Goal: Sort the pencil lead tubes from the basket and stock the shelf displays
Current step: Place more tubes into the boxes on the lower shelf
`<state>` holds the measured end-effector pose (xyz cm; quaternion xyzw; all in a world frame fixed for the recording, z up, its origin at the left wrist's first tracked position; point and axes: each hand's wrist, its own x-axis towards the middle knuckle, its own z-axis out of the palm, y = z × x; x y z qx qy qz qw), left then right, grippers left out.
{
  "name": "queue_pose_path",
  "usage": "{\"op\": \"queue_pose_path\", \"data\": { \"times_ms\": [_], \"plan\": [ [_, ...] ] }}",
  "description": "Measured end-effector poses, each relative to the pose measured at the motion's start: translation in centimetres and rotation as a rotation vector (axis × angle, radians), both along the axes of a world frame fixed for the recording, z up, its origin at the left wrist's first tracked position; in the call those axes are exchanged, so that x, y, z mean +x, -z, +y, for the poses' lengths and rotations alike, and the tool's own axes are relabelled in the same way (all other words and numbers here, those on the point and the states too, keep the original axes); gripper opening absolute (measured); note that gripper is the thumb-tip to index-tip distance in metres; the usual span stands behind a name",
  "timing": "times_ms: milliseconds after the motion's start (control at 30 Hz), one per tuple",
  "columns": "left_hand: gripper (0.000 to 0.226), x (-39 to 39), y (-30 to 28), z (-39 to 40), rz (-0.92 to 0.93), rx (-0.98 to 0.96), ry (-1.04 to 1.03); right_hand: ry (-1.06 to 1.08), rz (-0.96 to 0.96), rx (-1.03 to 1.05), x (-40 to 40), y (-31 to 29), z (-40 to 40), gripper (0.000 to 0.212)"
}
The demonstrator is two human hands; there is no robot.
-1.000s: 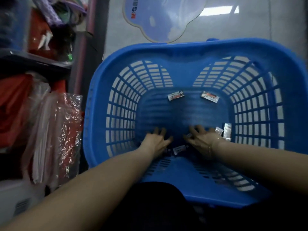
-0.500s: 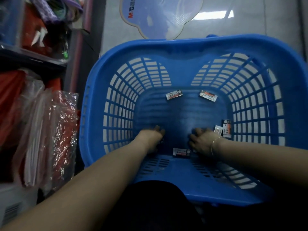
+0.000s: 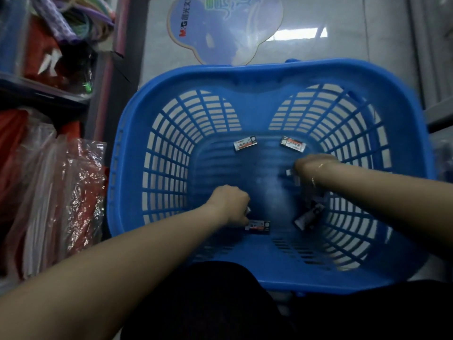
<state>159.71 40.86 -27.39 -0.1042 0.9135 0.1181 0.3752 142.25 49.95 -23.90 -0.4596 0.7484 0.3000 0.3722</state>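
A blue slatted basket [image 3: 152, 168] stands on the floor before me with several small lead tubes on its bottom. Two white tubes lie at the far side, one [image 3: 245, 144] left and one [image 3: 292, 144] right. Another tube [image 3: 257, 227] lies near the front, and dark tubes [image 3: 309, 215] lie at the right front. My left hand [image 3: 230, 204] is curled low in the basket, gripping lead tubes; a white end shows at its fingers. My right hand [image 3: 312, 165] is raised higher, fingers curled round lead tubes whose white end shows at its left.
A shelf unit [image 3: 44, 94] with red goods and coloured hoops stands at the left. Clear plastic bags [image 3: 61, 200] hang beside the basket. A blue cloud-shaped sign [image 3: 220, 28] lies on the pale floor beyond it. My dark-clad lap is below the basket's front edge.
My right hand has lifted up and away from the basket's bottom with tubes in it. My left hand has curled tight. The dark tubes at the right now lie uncovered.
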Motion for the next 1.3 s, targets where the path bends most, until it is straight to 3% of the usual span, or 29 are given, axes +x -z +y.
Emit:
{"op": "queue_pose_path", "data": {
  "times_ms": [100,233,333,533,700,800,900,1033,1067,1133,1233,1300],
  "plan": [
    [0.023,-0.9,0.5,2.4,0.024,0.076,0.053,0.061,0.081,0.089,-0.7,-0.5,0.4,0.058],
    [0.052,-0.9,1.3,3.7,-0.055,0.155,0.228,0.027,0.072,0.124,0.3,0.5,1.4,0.055],
    [0.045,-0.6,1.5,3.8,-0.035,0.142,0.314,-0.131,0.037,0.051,1.5,1.8,2.2,0.038],
    [0.042,0.0,1.3,3.9,-0.054,0.007,0.405,-0.218,-0.014,0.118,2.5,2.6,3.1,0.055],
    [0.039,0.2,1.2,3.8,-0.054,-0.092,0.453,-0.307,0.026,0.146,4.4,3.6,4.2,0.052],
    [0.043,0.3,1.2,3.4,-0.049,-0.153,0.401,-0.350,0.080,0.107,5.4,4.1,4.4,0.048],
    [0.049,0.3,1.0,2.6,-0.149,-0.172,0.290,-0.257,0.096,0.106,6.1,4.6,4.4,0.047],
    [0.027,-0.3,-0.4,-0.8,-0.169,0.018,-0.225,-0.101,0.052,0.114,5.0,4.3,4.0,0.053],
    [0.019,-0.6,-1.1,-1.7,-0.172,0.038,-0.269,-0.074,0.039,0.114,4.6,4.2,3.9,0.055],
    [0.016,-0.5,-2.2,-2.9,-0.233,-0.032,-0.122,-0.051,0.015,0.076,4.2,3.9,3.7,0.052],
    [0.029,0.8,-2.6,-2.9,-0.294,-0.240,0.309,0.010,-0.015,-0.045,4.4,3.8,3.2,0.046],
    [0.030,2.0,-1.9,-2.7,-0.300,-0.271,0.472,0.051,-0.020,-0.106,4.4,3.4,2.6,0.044]
  ]
}}
